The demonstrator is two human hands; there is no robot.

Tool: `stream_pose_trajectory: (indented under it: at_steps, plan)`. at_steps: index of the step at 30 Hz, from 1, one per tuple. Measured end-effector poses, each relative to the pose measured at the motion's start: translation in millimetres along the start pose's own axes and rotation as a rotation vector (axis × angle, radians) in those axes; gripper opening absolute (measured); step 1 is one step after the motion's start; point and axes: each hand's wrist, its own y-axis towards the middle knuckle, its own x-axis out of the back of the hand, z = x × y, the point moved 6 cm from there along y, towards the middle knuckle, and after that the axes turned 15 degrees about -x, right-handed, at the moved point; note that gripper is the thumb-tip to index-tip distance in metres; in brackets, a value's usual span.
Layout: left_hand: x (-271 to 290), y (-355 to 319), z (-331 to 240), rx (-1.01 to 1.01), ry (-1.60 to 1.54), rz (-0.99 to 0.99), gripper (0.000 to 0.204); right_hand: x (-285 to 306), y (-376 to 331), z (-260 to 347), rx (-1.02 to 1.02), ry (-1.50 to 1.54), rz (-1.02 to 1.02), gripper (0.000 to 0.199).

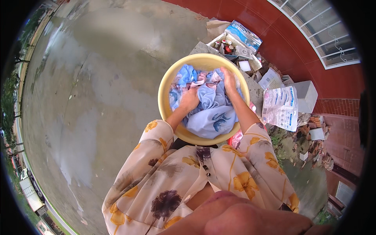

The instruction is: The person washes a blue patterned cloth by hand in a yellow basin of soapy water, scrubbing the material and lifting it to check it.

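In front of me is a round yellow basin (pixel 163 84) filled with wet, light blue cloth (pixel 213 98) that has pink patches and a darker blue leaf-like print. A little water shows along the inner wall. My left hand (pixel 190 99) is closed on a bunched fold at the left of the heap, its fingertips partly buried. At the far right side, my right hand (pixel 229 81) grips another part of the cloth against the basin's inside, with most of its fingers hidden by fabric.
Right of the basin lies a white printed plastic bag (pixel 280 107) by a pale block (pixel 306 96). Beyond the basin, a foam box (pixel 225 44) holds several bottles. Broken bricks (pixel 315 135) lie along the red wall (pixel 250 13). Wet concrete ground (pixel 98 98) spreads to the left.
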Motion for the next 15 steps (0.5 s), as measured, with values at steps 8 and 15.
stream_pose_trajectory:
  at_steps: [8,15]
  plan:
    - [55,32,-82,-0.668,0.665,-0.125,0.044,26,-81,112,-0.128,0.793,0.428,0.028]
    - [71,35,-60,-0.317,0.462,0.209,0.045,61,-107,122,0.03,0.622,0.405,0.027]
